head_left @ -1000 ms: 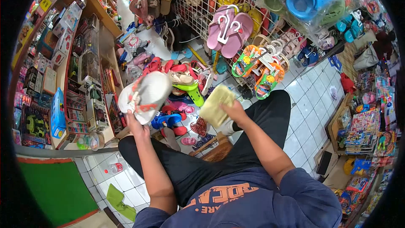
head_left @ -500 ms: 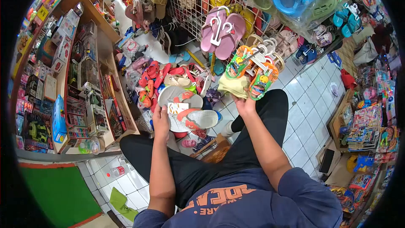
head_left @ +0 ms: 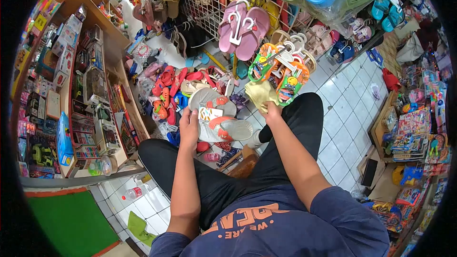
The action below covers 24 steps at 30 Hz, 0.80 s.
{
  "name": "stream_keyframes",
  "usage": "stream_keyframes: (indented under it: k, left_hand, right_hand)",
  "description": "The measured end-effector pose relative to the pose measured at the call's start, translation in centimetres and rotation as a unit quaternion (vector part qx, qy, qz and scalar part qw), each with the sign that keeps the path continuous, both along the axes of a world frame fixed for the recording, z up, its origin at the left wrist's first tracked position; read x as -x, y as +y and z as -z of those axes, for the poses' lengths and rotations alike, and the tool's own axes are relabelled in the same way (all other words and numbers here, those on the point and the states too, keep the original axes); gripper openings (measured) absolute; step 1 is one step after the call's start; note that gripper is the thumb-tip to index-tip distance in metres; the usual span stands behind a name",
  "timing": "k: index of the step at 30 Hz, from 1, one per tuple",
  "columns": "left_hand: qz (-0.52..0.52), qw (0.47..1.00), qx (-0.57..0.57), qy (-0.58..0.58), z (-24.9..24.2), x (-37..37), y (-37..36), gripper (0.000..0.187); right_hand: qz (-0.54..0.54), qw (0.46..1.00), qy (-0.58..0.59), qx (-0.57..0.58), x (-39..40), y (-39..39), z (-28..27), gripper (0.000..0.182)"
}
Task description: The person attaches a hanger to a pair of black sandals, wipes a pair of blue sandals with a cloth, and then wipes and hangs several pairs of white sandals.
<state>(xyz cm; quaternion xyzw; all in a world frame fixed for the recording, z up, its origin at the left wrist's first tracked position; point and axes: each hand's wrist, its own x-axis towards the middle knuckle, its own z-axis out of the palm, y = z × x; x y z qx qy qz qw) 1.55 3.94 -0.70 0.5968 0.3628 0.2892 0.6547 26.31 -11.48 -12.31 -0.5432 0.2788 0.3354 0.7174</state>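
My left hand [head_left: 189, 127] grips a pair of grey flip-flops [head_left: 230, 130] with coral straps and a white tag, held above my lap. A pale yellow cloth [head_left: 260, 94] is pinched in my right hand [head_left: 272, 113]. Just above that hand, colourful green and orange children's sandals [head_left: 293, 82] hang on a white hanger at the rack. Pink flip-flops [head_left: 253, 32] hang further up on the wire grid.
A pile of loose sandals [head_left: 178, 85] lies on the floor ahead. Wooden shelves [head_left: 114, 62] with boxed goods stand at left. Toys and packets [head_left: 412, 133] fill the right side. A plastic bottle [head_left: 133, 192] and green cloth [head_left: 138, 226] lie lower left.
The grey flip-flops and my left hand have moved slightly right. My right hand has shifted a little left with the yellow cloth, which now hangs differently. The view has shifted slightly.
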Motion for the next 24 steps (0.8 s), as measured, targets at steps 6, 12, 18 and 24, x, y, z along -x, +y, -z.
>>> stream_keyframes:
  k: [6,12,18,24]
  left_hand:
    - [0.026,1.0,0.011,-0.007,0.7,-0.8,0.2,0.03]
    - [0.037,0.999,0.018,-0.005,0.5,-1.6,0.2,0.034]
    - [0.04,0.998,0.025,0.033,-0.2,-2.1,0.1,0.033]
    - [0.042,0.999,0.035,-0.001,0.5,-2.9,0.6,0.03]
  right_hand:
    - [-0.048,0.996,-0.061,0.042,0.3,0.3,-1.4,0.054]
    - [-0.156,0.966,-0.158,0.129,0.0,1.5,-1.3,0.077]
    - [-0.179,0.978,-0.083,0.071,-0.7,1.8,-4.3,0.099]
    - [-0.186,0.974,-0.064,0.108,-0.9,2.7,-5.1,0.107]
